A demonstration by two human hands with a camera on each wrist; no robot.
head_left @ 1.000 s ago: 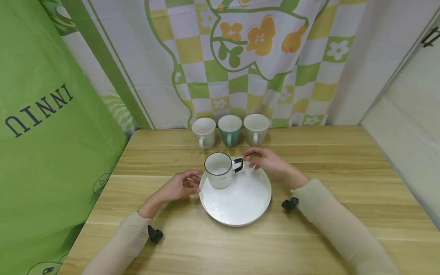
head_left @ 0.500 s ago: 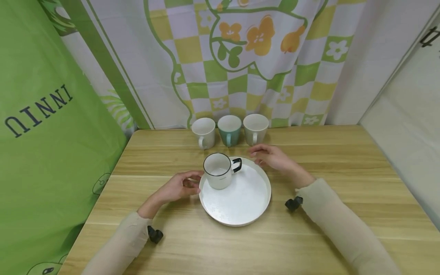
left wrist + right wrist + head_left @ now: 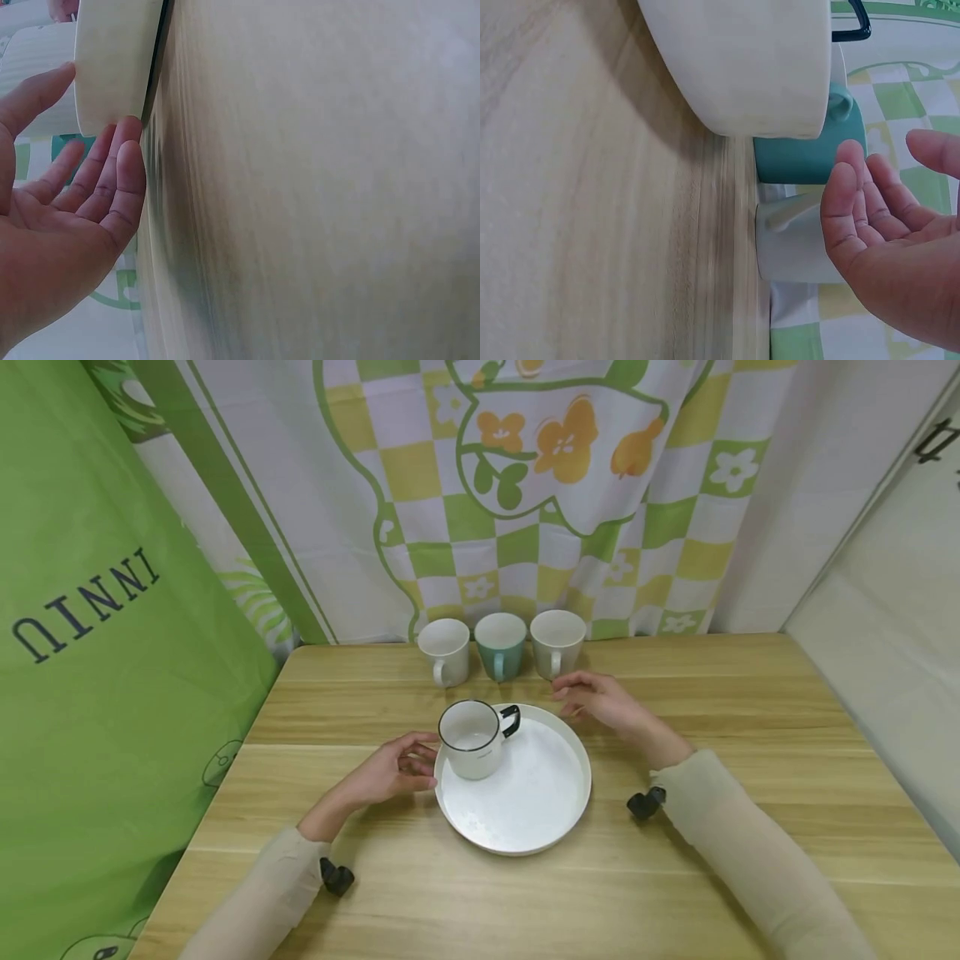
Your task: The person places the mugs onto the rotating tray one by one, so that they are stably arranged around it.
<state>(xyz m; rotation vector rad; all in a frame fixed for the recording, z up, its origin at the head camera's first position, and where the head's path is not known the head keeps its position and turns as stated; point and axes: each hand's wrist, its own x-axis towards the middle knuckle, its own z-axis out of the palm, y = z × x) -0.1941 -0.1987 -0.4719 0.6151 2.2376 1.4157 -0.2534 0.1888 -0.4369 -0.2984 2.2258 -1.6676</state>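
Observation:
On the round white tray (image 3: 525, 806) stands a white enamel mug (image 3: 480, 764) with a dark rim and a black handle, at the tray's far left part. My left hand (image 3: 386, 770) is at the tray's left side, thumb at the rim and fingertips along the outer wall. The left wrist view has this hand (image 3: 67, 217) relaxed against the tray (image 3: 112, 71). Beyond the tray's far right edge, my right hand (image 3: 606, 702) hovers with loosely bent fingers and nothing in them. From the right wrist, the same hand (image 3: 900, 251) appears apart from the tray (image 3: 757, 67).
Three cups stand in a row at the table's back edge: a whitish cup (image 3: 447, 656), a teal cup (image 3: 504, 658) and another whitish cup (image 3: 564, 647), handles facing me. A patterned curtain (image 3: 517, 560) hangs behind them. The wooden table (image 3: 420, 902) extends around the tray.
My right hand has drawn back from the mug's handle, to the right and slightly away. The mug sits slightly further left and nearer on the tray. The left hand has stayed at the tray.

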